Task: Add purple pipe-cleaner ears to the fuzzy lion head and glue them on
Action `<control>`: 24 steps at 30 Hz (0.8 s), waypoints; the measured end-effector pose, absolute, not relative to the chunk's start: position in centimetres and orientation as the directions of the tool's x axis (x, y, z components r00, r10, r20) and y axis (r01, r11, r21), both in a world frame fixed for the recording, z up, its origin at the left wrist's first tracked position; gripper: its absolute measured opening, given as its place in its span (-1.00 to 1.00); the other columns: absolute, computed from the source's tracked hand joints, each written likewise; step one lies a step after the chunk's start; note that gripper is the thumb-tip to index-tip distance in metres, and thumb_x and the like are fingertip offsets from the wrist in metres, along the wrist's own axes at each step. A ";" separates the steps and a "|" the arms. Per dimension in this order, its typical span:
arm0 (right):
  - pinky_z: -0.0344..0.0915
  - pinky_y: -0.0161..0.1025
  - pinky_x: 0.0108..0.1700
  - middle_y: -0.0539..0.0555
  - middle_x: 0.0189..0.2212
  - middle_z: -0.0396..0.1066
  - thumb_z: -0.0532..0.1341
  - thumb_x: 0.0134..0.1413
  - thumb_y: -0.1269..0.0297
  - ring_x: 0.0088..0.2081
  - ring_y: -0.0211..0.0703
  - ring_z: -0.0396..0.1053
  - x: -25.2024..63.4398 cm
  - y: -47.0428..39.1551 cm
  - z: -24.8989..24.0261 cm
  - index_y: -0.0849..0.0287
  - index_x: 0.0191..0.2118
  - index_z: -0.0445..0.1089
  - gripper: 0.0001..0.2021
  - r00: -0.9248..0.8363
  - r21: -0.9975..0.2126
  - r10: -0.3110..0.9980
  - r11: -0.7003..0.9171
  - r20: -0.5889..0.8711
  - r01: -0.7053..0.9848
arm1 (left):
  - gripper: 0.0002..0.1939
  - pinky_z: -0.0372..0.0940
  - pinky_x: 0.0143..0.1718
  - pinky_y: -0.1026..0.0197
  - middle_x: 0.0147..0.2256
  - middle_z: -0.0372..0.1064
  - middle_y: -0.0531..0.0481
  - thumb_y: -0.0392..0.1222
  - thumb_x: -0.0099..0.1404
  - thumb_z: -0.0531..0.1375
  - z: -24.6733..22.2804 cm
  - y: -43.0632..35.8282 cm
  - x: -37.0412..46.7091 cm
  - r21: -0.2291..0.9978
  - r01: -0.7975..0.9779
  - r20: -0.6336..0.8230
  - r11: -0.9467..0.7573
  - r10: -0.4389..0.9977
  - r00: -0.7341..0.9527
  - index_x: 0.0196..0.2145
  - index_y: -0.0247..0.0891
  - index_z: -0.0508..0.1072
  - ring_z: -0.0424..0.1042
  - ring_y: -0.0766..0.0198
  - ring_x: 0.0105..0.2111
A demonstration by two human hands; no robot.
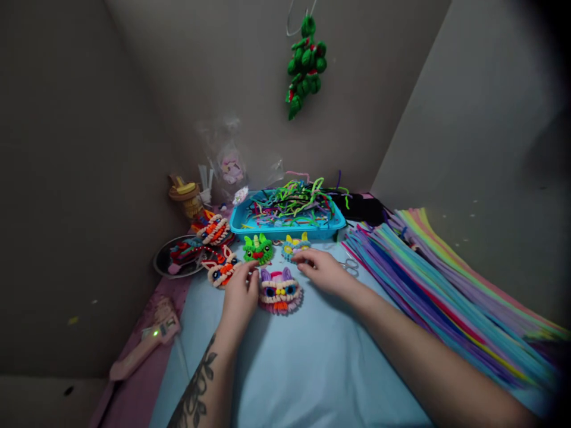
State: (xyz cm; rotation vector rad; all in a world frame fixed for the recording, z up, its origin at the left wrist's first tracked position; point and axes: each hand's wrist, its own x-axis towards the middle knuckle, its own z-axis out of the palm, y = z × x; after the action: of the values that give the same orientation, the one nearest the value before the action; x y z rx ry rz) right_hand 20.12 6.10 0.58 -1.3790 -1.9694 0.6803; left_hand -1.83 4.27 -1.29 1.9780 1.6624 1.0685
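A purple and cream pipe-cleaner lion head (280, 292) with blue eyes lies on the blue cloth between my hands. My left hand (241, 290) is beside its left edge, fingers loosely bent and not visibly gripping anything. Just beyond those fingers is an orange and cream lion head (221, 271), partly covered by the hand. My right hand (322, 271) hovers with fingers apart at the edge of a blue and yellow head (294, 245); I cannot tell whether they touch it. A green head (258, 249) with a red nose sits between the two at the back.
A blue tray (288, 229) of pipe-cleaner scraps stands behind. Scissors (351, 266) lie by my right wrist, near long bundles of pipe cleaners (437, 291). At left are a pink glue gun (149, 345) with a lit green light and a round metal dish (163, 264). Green pieces (307, 68) hang above.
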 end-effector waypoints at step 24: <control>0.25 0.04 0.08 0.15 -0.03 0.34 0.23 0.05 0.46 0.03 0.02 0.22 16.5 1.1 -1.6 0.02 -0.04 0.45 -0.66 -0.409 -0.476 0.744 0.658 0.529 0.583 | -0.79 0.24 -0.35 0.24 -0.44 0.45 -0.01 -0.20 0.21 0.05 -1.0 4.6 -2.0 0.763 0.609 0.181 -0.217 0.976 0.121 -0.46 -0.27 0.45 0.40 0.21 -0.39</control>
State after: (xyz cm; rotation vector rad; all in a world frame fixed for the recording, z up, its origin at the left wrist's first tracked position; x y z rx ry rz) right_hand 16.54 1.10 -1.56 -1.0231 -2.1353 0.2791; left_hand -2.00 4.57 -1.03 1.8891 1.5288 0.9311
